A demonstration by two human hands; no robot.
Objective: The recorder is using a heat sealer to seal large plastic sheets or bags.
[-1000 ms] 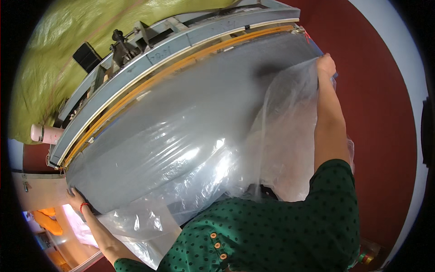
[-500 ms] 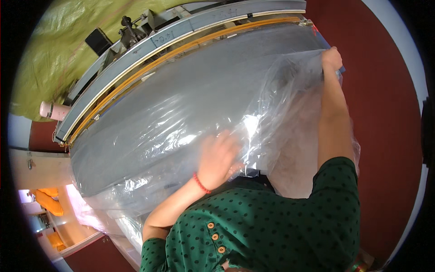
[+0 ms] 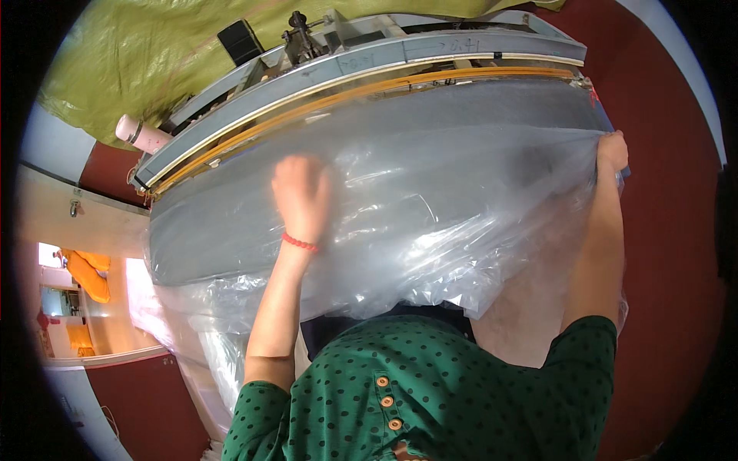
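A large sheet of clear plastic film (image 3: 400, 192) lies over a long grey surface, creased and shining, its loose near part bunched in front of my body. My left hand (image 3: 301, 198), blurred by motion, is over the film left of the middle, a red bracelet (image 3: 298, 242) on its wrist. It looks flat and holds nothing that I can see. At the far right end, my right hand (image 3: 613, 152) is closed on the edge of the film. The film is drawn into folds running toward that grip.
A long grey metal rail (image 3: 369, 61) and an orange strip (image 3: 384, 81) run along the far side. Beyond them are a black metal fitting (image 3: 301, 38), a dark flat block (image 3: 241, 42), a pink bottle (image 3: 142, 134) and a yellow-green tarp (image 3: 154, 58). A cabinet door (image 3: 84, 207) stands left.
My left hand has moved left and farther from my body across the film. My right hand keeps its grip on the edge. The view has shifted, and the film's front folds have changed shape.
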